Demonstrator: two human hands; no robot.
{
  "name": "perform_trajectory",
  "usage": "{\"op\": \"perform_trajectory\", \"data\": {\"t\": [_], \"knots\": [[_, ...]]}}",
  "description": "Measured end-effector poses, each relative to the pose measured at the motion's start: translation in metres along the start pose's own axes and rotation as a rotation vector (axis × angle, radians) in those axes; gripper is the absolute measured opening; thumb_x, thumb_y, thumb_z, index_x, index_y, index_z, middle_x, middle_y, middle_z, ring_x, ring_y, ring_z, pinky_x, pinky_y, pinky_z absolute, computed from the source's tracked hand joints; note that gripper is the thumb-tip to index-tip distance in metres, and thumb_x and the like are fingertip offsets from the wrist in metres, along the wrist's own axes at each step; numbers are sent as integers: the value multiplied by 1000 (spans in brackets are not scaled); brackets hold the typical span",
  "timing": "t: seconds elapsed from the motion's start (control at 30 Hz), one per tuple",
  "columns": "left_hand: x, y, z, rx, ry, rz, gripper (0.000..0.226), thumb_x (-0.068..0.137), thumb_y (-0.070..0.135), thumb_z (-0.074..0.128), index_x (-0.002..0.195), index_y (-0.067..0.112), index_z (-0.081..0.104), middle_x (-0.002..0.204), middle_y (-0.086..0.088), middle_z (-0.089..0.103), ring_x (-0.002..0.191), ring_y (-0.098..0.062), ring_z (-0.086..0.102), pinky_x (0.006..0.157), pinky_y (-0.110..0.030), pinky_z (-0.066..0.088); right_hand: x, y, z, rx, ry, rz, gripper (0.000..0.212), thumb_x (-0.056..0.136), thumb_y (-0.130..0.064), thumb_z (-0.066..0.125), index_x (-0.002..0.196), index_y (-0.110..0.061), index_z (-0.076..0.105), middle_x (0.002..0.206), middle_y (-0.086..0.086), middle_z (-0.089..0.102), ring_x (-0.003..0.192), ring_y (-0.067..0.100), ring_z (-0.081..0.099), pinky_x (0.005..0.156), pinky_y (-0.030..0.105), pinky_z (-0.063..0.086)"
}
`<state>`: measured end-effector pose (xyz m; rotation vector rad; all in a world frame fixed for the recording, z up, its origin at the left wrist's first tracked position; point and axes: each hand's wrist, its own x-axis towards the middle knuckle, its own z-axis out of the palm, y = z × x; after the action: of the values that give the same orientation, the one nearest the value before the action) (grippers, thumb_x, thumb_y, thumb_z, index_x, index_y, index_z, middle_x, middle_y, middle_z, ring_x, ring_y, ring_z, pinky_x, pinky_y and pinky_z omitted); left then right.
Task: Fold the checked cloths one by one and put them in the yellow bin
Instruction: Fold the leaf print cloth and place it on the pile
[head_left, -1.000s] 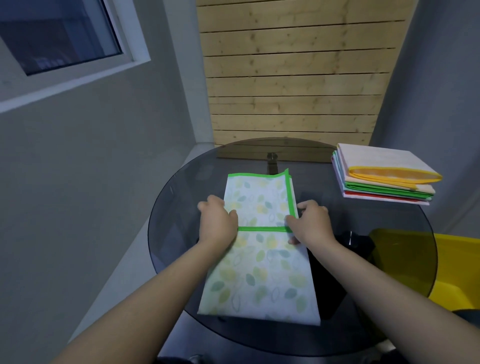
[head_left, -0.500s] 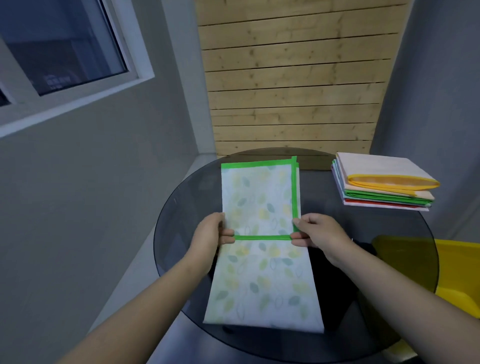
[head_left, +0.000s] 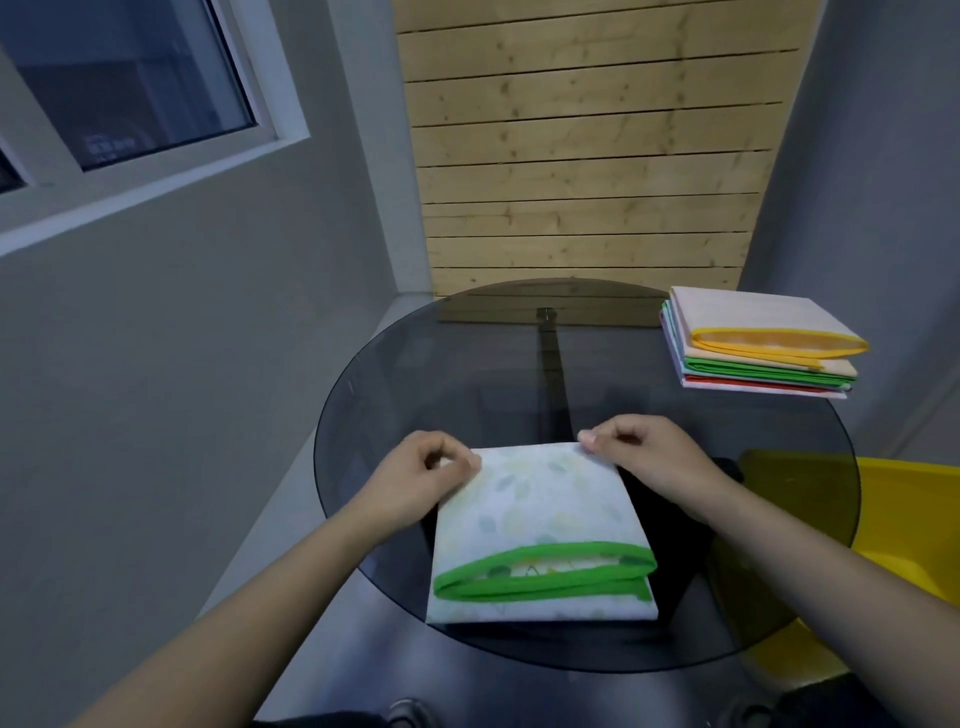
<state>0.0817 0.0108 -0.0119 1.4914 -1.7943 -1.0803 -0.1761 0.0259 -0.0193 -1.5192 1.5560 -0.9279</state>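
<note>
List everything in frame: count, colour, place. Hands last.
leaf-print cloth: 1, white with green trim, folded, on the table's near side
stack of folded cloths: 1 stack, yellow, green and red trims showing, far right of the table
glass table: 1, round, dark tinted, centre
yellow bin: 1, yellow, right of the table and lower, partly seen through the glass
wood-slat panel: 1, pale pine, on the wall behind the table
window: 1, white frame, upper left wall
left hand: 1, pinches the cloth's far left corner
right hand: 1, pinches the cloth's far right corner
</note>
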Motion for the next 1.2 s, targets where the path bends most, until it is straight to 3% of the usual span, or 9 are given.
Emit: {"op": "perform_trajectory", "data": {"t": [0.13,0.2,0.3,0.4,0.57,0.73,0.97,1.13,1.2], "knots": [[-2,-2,8,267,5,121,32,80,31,71,109,28,59,101,6,44,89,3,47,80,-3,37,-5,2,12,-231,47,-162,22,68,-30,81,78,-17,67,91,6,60,73,13,54,65,12,40],[-3,-1,12,362,-45,101,52,80,39,68,127,35,49,106,6,37,105,-5,43,98,-17,37,-9,0,16,-350,5,-203,31,70,-33,79,95,-23,63,99,-1,51,84,8,51,69,6,35],[-8,6,20,607,-26,81,62,75,56,50,135,38,43,115,4,31,118,-16,29,105,-28,27,-17,-5,21,-433,-57,-178,56,78,-43,69,129,-29,51,107,-5,40,101,7,46,83,14,34],[-14,11,31,896,25,176,68,80,57,36,141,29,38,153,-5,11,141,-27,3,115,-39,8,-27,-9,26,-638,-90,-213,67,84,-53,54,142,-24,35,114,-3,35,114,14,37,99,24,31],[-33,-2,60,938,-96,168,86,73,61,-7,151,23,-5,159,-6,-14,144,-27,-21,118,-47,-11,-44,-9,39,-993,-85,-214,91,69,-65,-1,147,-22,18,147,5,23,134,25,19,112,36,12],[-40,-11,61,910,-53,173,89,70,61,-14,149,21,-12,157,-5,-21,140,-18,-30,117,-42,-15,-53,6,44,-992,-158,-130,99,65,-75,-21,148,-23,-10,158,1,-15,144,24,-19,115,40,-12],[-59,-19,47,842,6,17,88,66,60,-15,150,33,-3,157,-17,-16,144,-26,-23,113,-38,-18,-59,8,37,-997,-108,-70,113,51,-78,-33,147,-24,-13,158,7,-12,145,24,-12,115,40,-9],[-60,-19,41,576,81,58,47,94,41,35,142,39,34,158,0,16,147,-12,4,115,-33,-8,-65,5,35,-827,-11,-91,91,66,-70,3,145,-30,23,148,4,26,136,22,18,109,34,7],[-59,-17,42,447,126,91,50,93,27,51,141,35,37,155,7,24,145,-11,14,117,-32,1,-65,6,34,-662,26,-89,76,74,-66,30,140,-29,33,137,1,33,129,20,24,104,32,13]]}}
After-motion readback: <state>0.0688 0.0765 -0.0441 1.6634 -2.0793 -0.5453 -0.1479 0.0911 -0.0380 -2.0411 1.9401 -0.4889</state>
